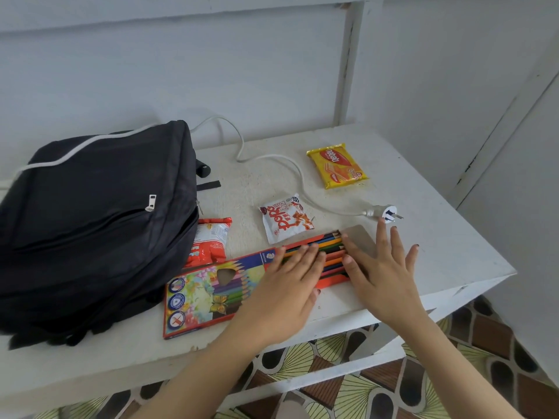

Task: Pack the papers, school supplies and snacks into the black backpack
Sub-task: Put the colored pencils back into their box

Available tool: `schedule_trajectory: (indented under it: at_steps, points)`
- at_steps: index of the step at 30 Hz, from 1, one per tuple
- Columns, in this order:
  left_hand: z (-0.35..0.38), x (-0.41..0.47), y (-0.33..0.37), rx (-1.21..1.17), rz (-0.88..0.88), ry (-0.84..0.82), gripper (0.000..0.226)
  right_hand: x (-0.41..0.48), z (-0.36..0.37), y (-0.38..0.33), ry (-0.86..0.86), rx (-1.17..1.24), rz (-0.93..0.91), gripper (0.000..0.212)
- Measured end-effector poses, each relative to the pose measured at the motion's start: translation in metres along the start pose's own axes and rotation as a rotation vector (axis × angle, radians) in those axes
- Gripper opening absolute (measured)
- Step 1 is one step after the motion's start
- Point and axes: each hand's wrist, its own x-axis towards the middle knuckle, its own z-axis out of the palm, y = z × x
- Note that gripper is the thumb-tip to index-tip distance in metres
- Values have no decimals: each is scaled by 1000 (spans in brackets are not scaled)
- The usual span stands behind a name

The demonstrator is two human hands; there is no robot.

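Note:
A black backpack [90, 225] lies zipped on the left of the white table [423, 237]. In front of it sits an open box of coloured pencils [211, 294], its tray of pencils slid out to the right. My left hand [290, 285] lies flat on the pencils with straight fingers. My right hand [381, 267] presses flat on the pencil tips and the box's flap. A red snack packet [208, 240] lies against the backpack. A white snack packet [284, 219] and a yellow wafer pack [337, 164] lie farther back.
A white power cable runs from behind the backpack across the table and ends in a plug [384, 213] just beyond my right hand. The table's front edge is near my wrists, and patterned floor tiles [453, 373] show below. A pale wall stands behind.

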Motion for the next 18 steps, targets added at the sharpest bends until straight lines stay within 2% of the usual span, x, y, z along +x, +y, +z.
schedule_trajectory:
  at_steps: [2,5,8,11,15,18]
  points:
    - [1,0,9,-66,19,43,57,-1,2,0,14,-14,6,73]
    - [-6,-4,8,-164,-77,62,65,1,3,1,10,-25,12,74]
    - [-13,-14,-10,-96,-219,30,77,2,4,3,3,-62,-17,73]
    - [-13,-26,-28,-42,-347,-43,99,2,6,5,18,-114,-55,67]
    - [-13,-34,-36,-128,-339,-68,108,2,5,6,16,-125,-91,60]
    - [-18,-34,-37,-210,-319,-28,104,3,-1,12,-45,-50,-127,59]
